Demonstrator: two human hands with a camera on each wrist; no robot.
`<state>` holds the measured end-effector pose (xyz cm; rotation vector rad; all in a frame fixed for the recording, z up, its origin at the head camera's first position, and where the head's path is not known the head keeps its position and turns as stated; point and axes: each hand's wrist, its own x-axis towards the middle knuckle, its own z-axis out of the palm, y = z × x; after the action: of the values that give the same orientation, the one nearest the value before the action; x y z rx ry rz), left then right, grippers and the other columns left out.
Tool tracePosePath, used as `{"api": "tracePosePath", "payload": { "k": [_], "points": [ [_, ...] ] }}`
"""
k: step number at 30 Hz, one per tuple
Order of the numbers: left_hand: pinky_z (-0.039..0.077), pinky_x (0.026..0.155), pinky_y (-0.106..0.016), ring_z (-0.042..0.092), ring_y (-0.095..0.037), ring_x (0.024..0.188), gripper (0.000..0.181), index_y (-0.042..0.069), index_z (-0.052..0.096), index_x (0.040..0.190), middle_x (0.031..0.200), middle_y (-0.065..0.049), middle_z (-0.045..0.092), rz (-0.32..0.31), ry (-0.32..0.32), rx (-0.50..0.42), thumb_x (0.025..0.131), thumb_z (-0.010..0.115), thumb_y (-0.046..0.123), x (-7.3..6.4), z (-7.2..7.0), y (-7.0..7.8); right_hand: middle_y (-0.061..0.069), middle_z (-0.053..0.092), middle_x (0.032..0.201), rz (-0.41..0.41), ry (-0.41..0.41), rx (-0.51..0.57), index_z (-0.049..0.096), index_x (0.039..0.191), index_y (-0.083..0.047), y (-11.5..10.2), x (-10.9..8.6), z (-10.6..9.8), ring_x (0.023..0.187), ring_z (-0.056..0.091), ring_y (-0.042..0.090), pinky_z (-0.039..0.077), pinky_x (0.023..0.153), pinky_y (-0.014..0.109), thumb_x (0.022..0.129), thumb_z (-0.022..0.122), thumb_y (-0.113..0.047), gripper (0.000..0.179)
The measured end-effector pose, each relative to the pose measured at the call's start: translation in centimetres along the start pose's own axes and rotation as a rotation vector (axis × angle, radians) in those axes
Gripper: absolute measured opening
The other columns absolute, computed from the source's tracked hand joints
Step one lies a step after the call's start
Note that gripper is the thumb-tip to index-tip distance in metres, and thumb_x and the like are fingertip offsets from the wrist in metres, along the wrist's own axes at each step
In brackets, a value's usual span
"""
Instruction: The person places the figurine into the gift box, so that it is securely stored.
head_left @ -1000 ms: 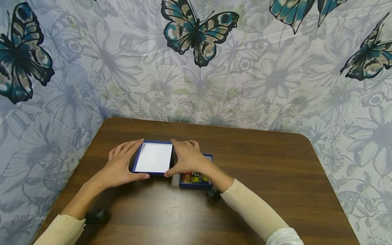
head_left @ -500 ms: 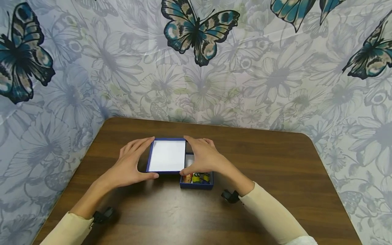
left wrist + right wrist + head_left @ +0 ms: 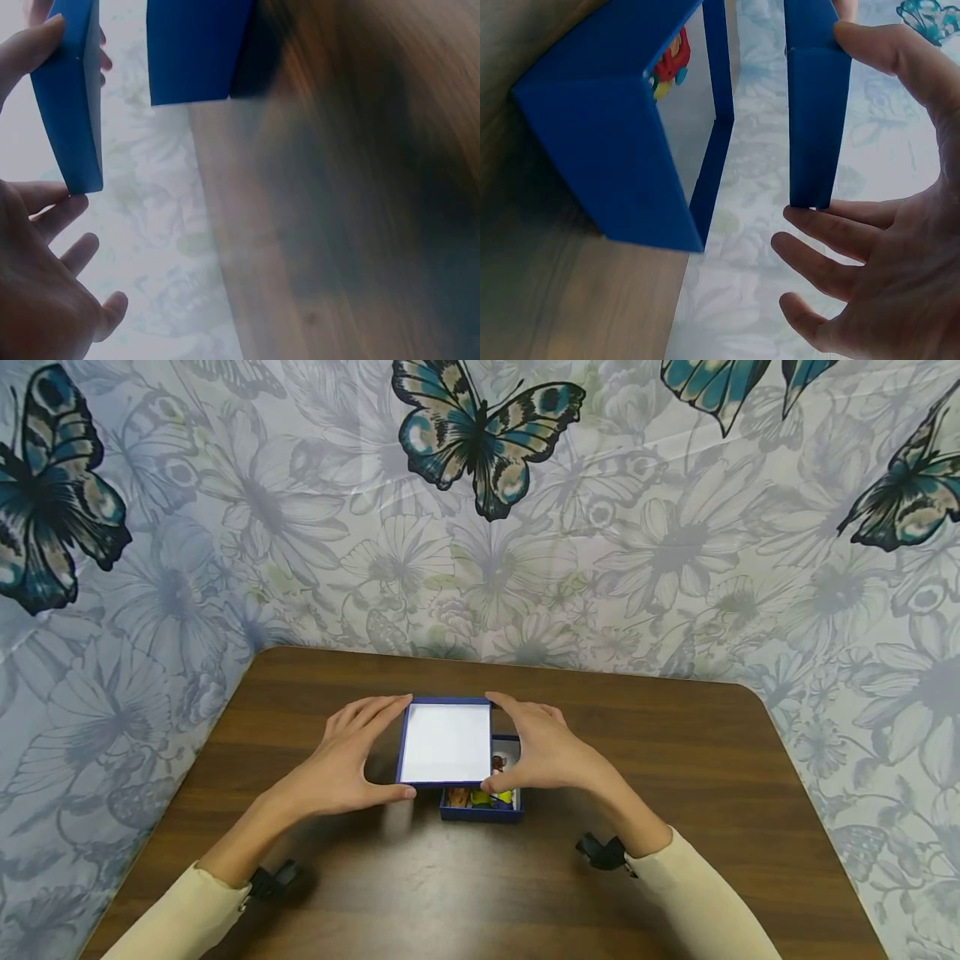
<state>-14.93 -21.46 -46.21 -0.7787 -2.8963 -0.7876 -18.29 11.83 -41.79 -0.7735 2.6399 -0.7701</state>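
A square box lid (image 3: 444, 743), blue along its edges and white on its upper face, is held above an open blue box (image 3: 480, 815) on the table. My left hand (image 3: 347, 767) grips its left side, thumb at the near edge and fingers at the far corner. On the other side my right hand (image 3: 553, 753) grips it the same way. Small colourful figures (image 3: 480, 797) lie inside the box, partly covered from sight by the lid. In the right wrist view a gap separates the lid (image 3: 817, 127) from the box (image 3: 622, 150), where a red toy (image 3: 676, 58) shows.
The brown wooden table (image 3: 675, 760) extends to both sides of the box and in front of it. Behind its far edge hangs a pale floral cloth (image 3: 675, 552) with teal butterflies. A dark wrist camera (image 3: 602, 852) sits under the right wrist.
Both hands have carried the lid to the right, from beside the box to over it. The box has stayed in place, and its figures are now more covered from sight.
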Motion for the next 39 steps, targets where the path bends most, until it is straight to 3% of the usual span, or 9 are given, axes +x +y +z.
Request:
{"api": "tracePosePath", "payload": {
  "k": [12, 26, 39],
  "points": [
    [0.018, 0.122, -0.075, 0.027, -0.035, 0.16, 0.119, 0.025, 0.027, 0.172, 0.174, -0.002, 0.035, 0.039, -0.021, -0.056, 0.078, 0.089, 0.064, 1.2, 1.3, 1.7, 0.009, 0.054, 0.164, 0.005, 0.049, 0.112, 0.032, 0.169, -0.025, 2.4, -2.5, -0.3, 0.153, 0.048, 0.037, 0.016, 0.127, 0.074, 0.069, 0.096, -0.052, 0.122],
    [0.016, 0.124, -0.076, 0.025, -0.033, 0.161, 0.119, 0.027, 0.025, 0.173, 0.175, 0.0, 0.032, 0.084, -0.039, -0.13, 0.079, 0.087, 0.064, 2.3, 2.7, 3.1, 0.006, 0.053, 0.164, 0.017, 0.072, 0.118, 0.031, 0.169, -0.031, 4.1, -5.1, -1.3, 0.155, 0.045, 0.037, 0.014, 0.129, 0.071, 0.069, 0.097, -0.053, 0.122],
    [0.016, 0.124, -0.076, 0.023, -0.033, 0.161, 0.129, 0.026, 0.022, 0.174, 0.176, 0.0, 0.029, 0.117, -0.037, -0.109, 0.073, 0.097, 0.054, 2.2, 2.8, 2.8, 0.006, 0.052, 0.164, -0.004, 0.053, 0.141, 0.031, 0.17, -0.028, 4.3, -5.4, -1.3, 0.155, 0.045, 0.04, 0.029, 0.12, 0.079, 0.072, 0.095, -0.058, 0.121]
  ]
}}
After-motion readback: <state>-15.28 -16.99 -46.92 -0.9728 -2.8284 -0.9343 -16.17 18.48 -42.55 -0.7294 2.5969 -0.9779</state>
